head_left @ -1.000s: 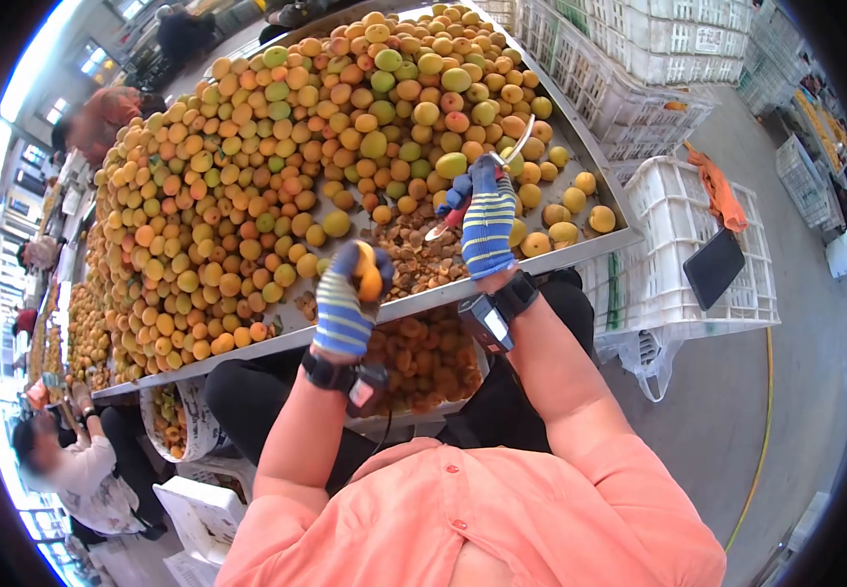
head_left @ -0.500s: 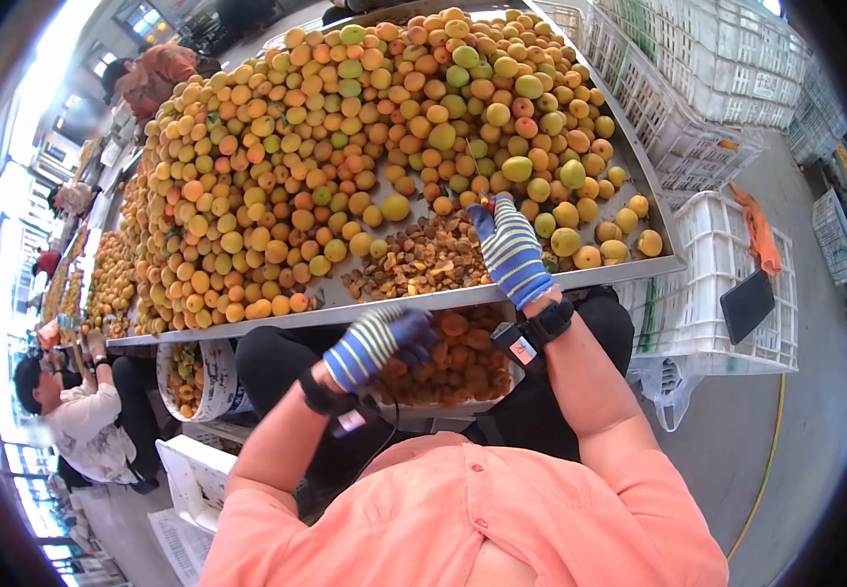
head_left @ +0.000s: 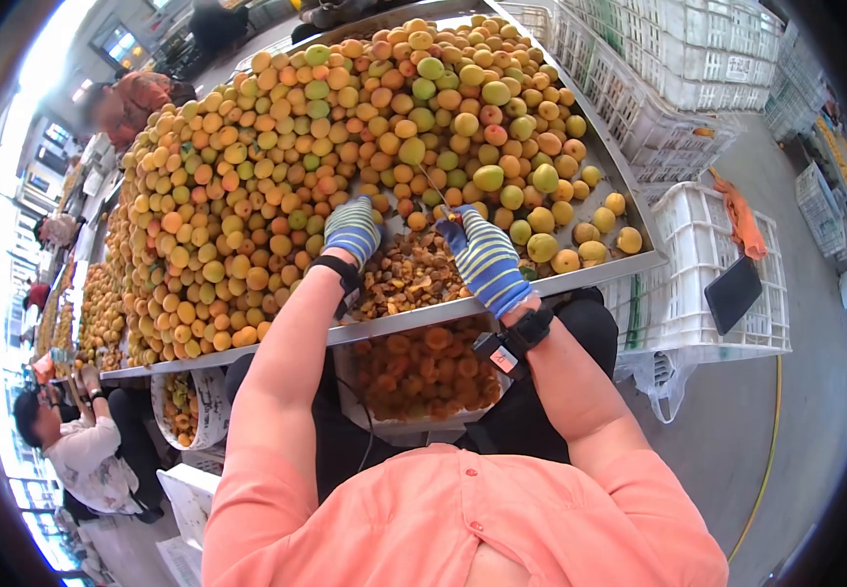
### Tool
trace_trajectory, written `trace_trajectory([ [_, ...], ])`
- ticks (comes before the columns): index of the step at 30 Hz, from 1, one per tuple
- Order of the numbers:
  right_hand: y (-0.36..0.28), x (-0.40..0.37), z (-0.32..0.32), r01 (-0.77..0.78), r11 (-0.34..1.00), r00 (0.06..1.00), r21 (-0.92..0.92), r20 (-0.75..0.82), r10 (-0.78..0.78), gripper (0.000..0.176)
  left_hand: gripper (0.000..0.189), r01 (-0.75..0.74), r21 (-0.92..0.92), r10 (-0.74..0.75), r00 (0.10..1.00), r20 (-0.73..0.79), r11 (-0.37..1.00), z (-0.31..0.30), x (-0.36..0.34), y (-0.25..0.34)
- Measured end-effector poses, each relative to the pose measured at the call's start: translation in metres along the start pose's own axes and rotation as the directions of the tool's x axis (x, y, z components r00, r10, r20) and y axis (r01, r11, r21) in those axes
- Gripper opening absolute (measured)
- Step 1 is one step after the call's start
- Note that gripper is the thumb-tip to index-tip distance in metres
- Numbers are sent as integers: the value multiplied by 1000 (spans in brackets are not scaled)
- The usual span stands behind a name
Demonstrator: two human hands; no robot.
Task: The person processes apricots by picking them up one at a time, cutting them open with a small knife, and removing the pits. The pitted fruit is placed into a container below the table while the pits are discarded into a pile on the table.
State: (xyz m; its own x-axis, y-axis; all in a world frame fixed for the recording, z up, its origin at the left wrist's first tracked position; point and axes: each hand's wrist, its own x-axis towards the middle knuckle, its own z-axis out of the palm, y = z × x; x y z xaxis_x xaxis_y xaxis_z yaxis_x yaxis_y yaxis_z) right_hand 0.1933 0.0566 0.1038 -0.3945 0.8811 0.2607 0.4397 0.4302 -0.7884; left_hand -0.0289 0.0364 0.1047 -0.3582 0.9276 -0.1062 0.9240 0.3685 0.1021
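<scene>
The left hand [head_left: 353, 231] reaches palm-down to the fruit pile [head_left: 247, 210] at centre; its grip is hidden. The right hand [head_left: 482, 252], angled inward, closes around a thin tool [head_left: 433, 184]. Brown pits [head_left: 409, 274] lie between; the table [head_left: 404, 321] rim partly overhangs the fruit-filled container [head_left: 428, 377].

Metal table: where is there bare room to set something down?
A narrow strip shows between the loose fruit at the right end and the metal rim. The heap crowds the left and back; brown pieces fill the front middle. Grey floor lies bare below the white crate.
</scene>
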Motion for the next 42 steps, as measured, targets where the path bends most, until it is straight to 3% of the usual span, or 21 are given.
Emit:
trace_trajectory([
  [2, 4, -1, 3, 39, 998, 999, 59, -36, -37, 35, 45, 66, -287, -91, 993, -75, 956, 7, 2, -4],
  [3, 6, 0, 5, 42, 984, 999, 173, -37, -36, 34, 42, -5, -629, -110, 984, -143, 777, 7, 2, -4],
  [4, 10, 0, 9, 34, 966, 999, 256, -31, -27, 33, 40, 243, -870, -183, 967, 179, 430, 3, 4, -8],
  [5, 14, 1, 14, 29, 941, 1000, 338, -22, -22, 32, 39, 301, -948, -92, 952, 292, 103, 1, -1, -12],
  [6, 19, 1, 20, 23, 909, 1000, 417, -9, -21, 31, 39, 362, -903, 28, 930, 365, -232, -3, -13, -12],
  [7, 25, 2, 28, 36, 897, 999, 440, 1, -40, 26, 40, 387, -862, 74, 920, 385, -328, -1, -21, -12],
  [8, 30, 1, 35, 156, 905, 988, 396, -55, -146, 25, 41, 410, -810, 122, 909, 398, -419, 1, -28, -10],
  [9, 30, -3, 41, 273, 898, 962, 344, -105, -252, 23, 42, 432, -747, 171, 898, 404, -505, 4, -36, -8],
  [12, 17, -14, 31, -8, 700, 983, 714, 133, -125, 21, 45, 388, -728, 108, 910, 401, -566, 10, -64, 12],
  [13, 9, -17, 30, 3, 707, 988, 707, 106, -110, 21, 45, 442, -649, 310, 897, 315, -619, 14, -68, 11],
  [14, 5, -19, 28, 14, 715, 992, 699, 78, -95, 22, 45, 426, -649, 309, 905, 293, -631, 16, -73, 15],
  [16, -4, -19, 19, 172, 900, 980, 401, 23, -197, 28, 45, 389, -646, 303, 921, 246, -657, 11, -83, 31],
  [17, -7, -23, 9, 34, 875, 986, 483, 125, -108, 29, 45, 449, -571, 468, 875, 126, -687, 21, -81, 25],
  [18, -18, -24, -4, -109, 830, 972, 548, 234, -27, 31, 45, 420, -608, 416, 896, 158, -674, 18, -84, 31],
  [20, -18, -25, -5, -46, 850, 978, 524, 197, -69, 31, 46, 363, -681, 300, 929, 215, -636, 11, -91, 42],
  [26, -17, -29, -7, 89, 909, 988, 406, 83, -133, 32, 44, 334, -746, 255, 941, 224, -576, 1, -99, 58],
  [29, -17, -31, -4, 103, 954, 991, 282, 49, -122, 31, 38, 229, -827, 132, 973, 188, -513, 8, -100, 60],
  [33, -24, -37, 0, -17, 942, 997, 336, 82, -11, 30, 29, 100, -878, 11, 994, 107, -468, 8, -106, 73],
  [37, -22, -34, 18, -61, 919, 998, 390, 56, 42, 32, 27, -51, -953, -133, 991, -11, -300, 13, -99, 78],
  [40, -28, -31, 19, -183, 837, 982, 516, 141, 128, 37, 26, -164, -986, -229, 962, -151, -40, 14, -95, 82],
  [42, -27, -29, 27, -78, 816, 997, 573, 60, 53, 40, 26, -240, -964, -245, 934, -261, 112, 11, -95, 88],
])
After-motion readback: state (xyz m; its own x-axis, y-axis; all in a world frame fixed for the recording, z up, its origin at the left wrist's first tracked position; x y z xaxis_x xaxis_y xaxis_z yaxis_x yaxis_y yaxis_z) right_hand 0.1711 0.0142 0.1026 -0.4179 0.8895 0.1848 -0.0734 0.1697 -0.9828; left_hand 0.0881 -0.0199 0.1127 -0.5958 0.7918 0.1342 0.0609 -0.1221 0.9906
